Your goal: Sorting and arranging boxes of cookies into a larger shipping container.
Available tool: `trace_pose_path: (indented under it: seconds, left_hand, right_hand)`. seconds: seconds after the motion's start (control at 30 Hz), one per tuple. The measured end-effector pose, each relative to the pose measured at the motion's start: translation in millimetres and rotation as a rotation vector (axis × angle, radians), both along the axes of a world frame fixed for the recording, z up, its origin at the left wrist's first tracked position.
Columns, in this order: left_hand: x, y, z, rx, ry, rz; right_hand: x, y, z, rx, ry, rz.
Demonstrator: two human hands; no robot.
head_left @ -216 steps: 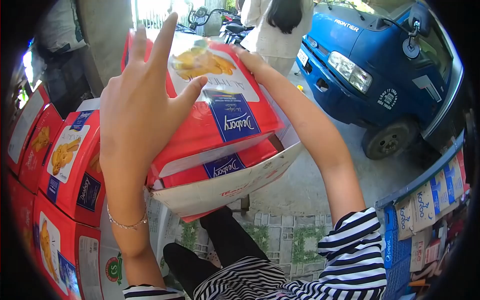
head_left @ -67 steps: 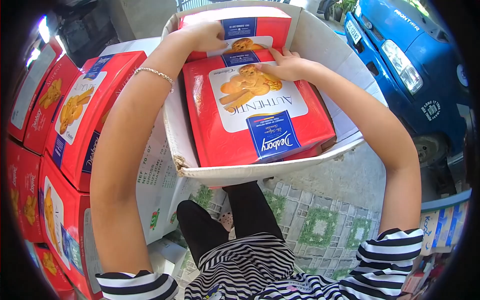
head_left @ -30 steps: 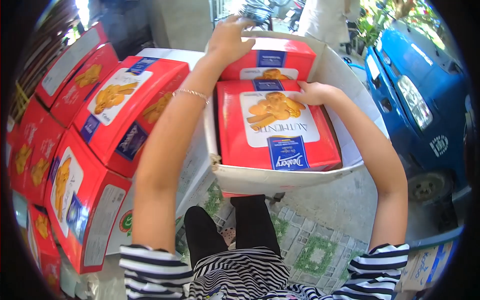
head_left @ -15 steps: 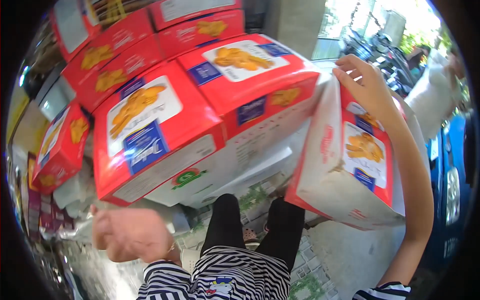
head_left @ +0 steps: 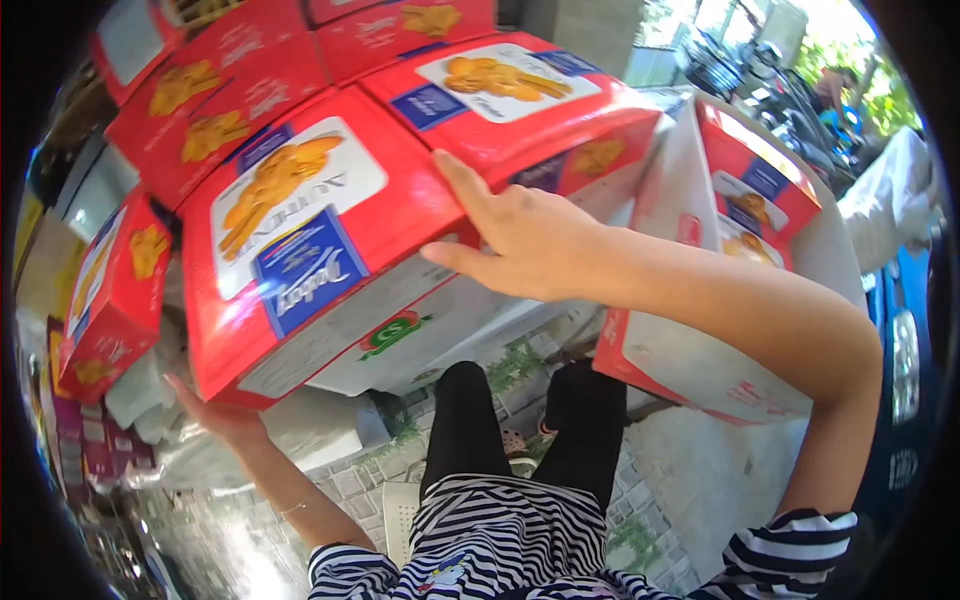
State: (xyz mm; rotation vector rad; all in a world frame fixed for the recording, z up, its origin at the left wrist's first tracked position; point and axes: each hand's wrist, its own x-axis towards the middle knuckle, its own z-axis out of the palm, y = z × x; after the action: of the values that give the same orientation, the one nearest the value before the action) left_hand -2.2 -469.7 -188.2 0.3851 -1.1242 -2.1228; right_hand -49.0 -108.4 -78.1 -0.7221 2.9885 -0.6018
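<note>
A red box [head_left: 290,235] with a picture of golden fried snacks and a blue label lies in front of me, its white lower side toward me. My left hand [head_left: 222,415] is at its near left corner, fingers stretched out and partly hidden by the box. Across the box's right edge reaches my right hand [head_left: 525,240], index finger and thumb spread apart, the other fingers folded from sight. It appears to touch or hover just over that edge; I cannot tell which. Against it on the right sits a matching red box [head_left: 520,95].
More red boxes [head_left: 220,110] are stacked behind. A smaller red box [head_left: 115,290] stands at the left. On my right is a tilted red-and-white box [head_left: 700,370] beside another red box [head_left: 755,170]. Motorcycles [head_left: 770,80] and a blue vehicle [head_left: 900,370] are beyond.
My right hand has left the top of the right-hand box and swung left to the front box. My left hand has moved up to that box's left corner and opened.
</note>
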Motion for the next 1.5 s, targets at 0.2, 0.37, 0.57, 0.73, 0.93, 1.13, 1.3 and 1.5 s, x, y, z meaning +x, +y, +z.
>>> trace_pose_path:
  seconds: [0.2,0.37,0.57,0.73,0.93,1.13,1.3,1.5]
  left_hand:
    - [-11.8,4.5,-4.3,0.052,0.049,-0.094]
    - [1.5,33.1,-7.3,-0.026,0.003,0.026]
    - [50.6,91.7,16.2,0.263,0.062,0.007]
    - [56.5,63.0,13.6,-0.096,-0.018,-0.070]
    - [21.2,39.2,56.2,-0.578,0.095,-0.232]
    - [35.0,44.2,41.2,-0.280,0.200,-0.427]
    - [53.6,40.0,6.0,-0.236,0.010,-0.308]
    - [55.9,45.8,-4.5,-0.167,0.089,-0.345]
  right_hand:
    - [14.9,2.4,4.4,-0.025,-0.005,0.030]
    - [18.9,4.7,11.1,-0.187,-0.116,0.030]
    - [36.3,0.9,27.8,-0.132,-0.187,0.027]
    - [42.1,2.0,23.0,-0.164,-0.063,0.089]
    - [48.8,2.5,25.0,-0.090,-0.086,0.129]
    - [45.9,9.2,10.4,-0.026,0.200,0.206]
    - [46.4,14.4,-7.2,0.172,0.415,0.357]
    - [49.9,13.8,-12.5,0.200,0.475,0.417]
